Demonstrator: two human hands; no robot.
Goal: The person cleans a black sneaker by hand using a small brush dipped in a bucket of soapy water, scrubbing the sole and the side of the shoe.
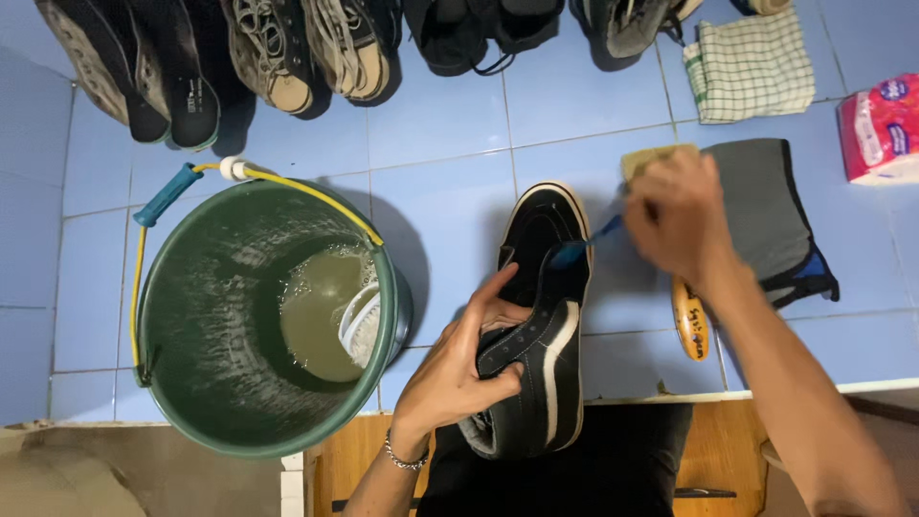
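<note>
My left hand grips a black high-top shoe with a white side stripe and white sole edge around its ankle part, holding it toe away from me above the blue tiled floor. My right hand is closed on a small blue-handled brush, whose head touches the shoe's side near the toe. The hand is blurred.
A green bucket with murky water and a white brush inside stands at left. Several pairs of shoes line the far side. A grey cloth, wooden brush, checked towel and pink tissue pack lie at right.
</note>
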